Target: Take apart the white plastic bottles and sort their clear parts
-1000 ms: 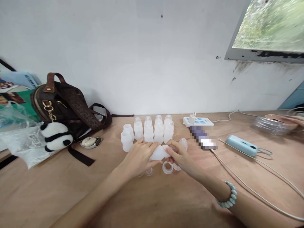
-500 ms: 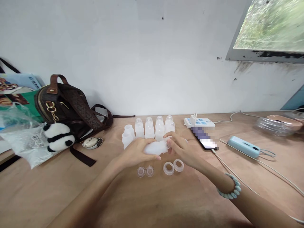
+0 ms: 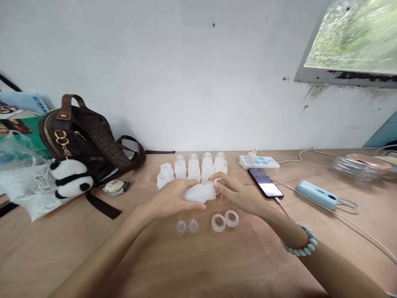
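Observation:
My left hand (image 3: 180, 198) is wrapped round a milky-white baby bottle (image 3: 198, 193), which lies on its side in the air with its neck to the right. At the neck end, the bent fingers of my right hand (image 3: 232, 191) are closed on a clear cap (image 3: 218, 185), partly hidden behind them. Nearer me on the table are two clear bottle nipples (image 3: 187, 226) side by side and two translucent screw rings (image 3: 225, 221). Behind my hands stand several bottles with clear domed caps (image 3: 194, 166) and, at the left end, a bottle without a cap (image 3: 165, 176).
A dark backpack (image 3: 83, 136) with a panda toy (image 3: 72, 179), a plastic bag (image 3: 27, 186) and a computer mouse (image 3: 116, 187) are at left. At right lie a power strip (image 3: 265, 162), phone (image 3: 266, 184), blue power bank (image 3: 316, 194), cables and clear plastic packaging (image 3: 355, 167).
The bottle and both hands have shifted slightly left in the picture, along with the whole view. More of the bottle's neck rim now shows beside my right fingers.

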### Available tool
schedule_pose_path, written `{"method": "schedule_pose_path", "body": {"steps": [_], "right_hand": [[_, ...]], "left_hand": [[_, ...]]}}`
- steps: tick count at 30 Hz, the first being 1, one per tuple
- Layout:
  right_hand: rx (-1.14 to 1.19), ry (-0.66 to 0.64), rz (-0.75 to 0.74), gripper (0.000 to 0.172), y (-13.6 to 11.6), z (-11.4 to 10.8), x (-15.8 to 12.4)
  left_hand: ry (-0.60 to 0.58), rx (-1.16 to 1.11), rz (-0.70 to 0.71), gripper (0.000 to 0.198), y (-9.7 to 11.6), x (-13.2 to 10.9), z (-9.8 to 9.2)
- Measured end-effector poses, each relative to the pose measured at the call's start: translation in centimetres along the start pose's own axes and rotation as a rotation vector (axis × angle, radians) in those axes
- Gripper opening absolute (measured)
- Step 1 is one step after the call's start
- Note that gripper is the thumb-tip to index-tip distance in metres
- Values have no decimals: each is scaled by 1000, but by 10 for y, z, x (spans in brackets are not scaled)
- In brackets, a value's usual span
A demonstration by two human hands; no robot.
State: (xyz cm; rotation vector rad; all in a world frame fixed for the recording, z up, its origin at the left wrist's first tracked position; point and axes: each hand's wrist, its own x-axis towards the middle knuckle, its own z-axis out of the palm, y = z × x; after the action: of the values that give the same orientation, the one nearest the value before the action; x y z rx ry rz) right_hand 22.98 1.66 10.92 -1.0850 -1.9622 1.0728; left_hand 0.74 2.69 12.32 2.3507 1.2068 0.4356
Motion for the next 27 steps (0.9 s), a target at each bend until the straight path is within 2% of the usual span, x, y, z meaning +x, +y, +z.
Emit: {"method": "schedule_pose_path", "body": {"steps": [2,4,8,9,11,14,16,21,24,27], "right_hand": [[10,-42,-13,23,1,1,0],[-21,-69,-87,19,0,-1,-1],[-172,-75,-331,18,-6,-9,-5],[-191,-60,-372,17,-7,-12,-7],[-211,-5,-415,18,-10,-16,-8],[-215,79,-389,22,-9,-20,-8],[-206,97,-348,23,-6,-20,-7],[-173,61,-289,24,4,-16,-9],[-197,45,-241,22,10,-12,-14],[-245,44,-174,22,17,-8,-20]], "left_hand": [[-36,-21,-1,52,0,-1,0],[-107,-91,-27,50,-1,-1,-3],[-340,-449,-69,46,-15,-5,-8],[-355,-520,-68,47,-20,-6,-7],[-236,-564,-51,52,-30,-10,-2],[120,-489,1,51,-43,-17,16],[257,-435,-13,45,-49,-22,30],[378,-463,-148,43,-61,-27,56],[440,-358,-201,38,-64,-27,59],[452,-286,-214,40,-64,-31,58]]}}
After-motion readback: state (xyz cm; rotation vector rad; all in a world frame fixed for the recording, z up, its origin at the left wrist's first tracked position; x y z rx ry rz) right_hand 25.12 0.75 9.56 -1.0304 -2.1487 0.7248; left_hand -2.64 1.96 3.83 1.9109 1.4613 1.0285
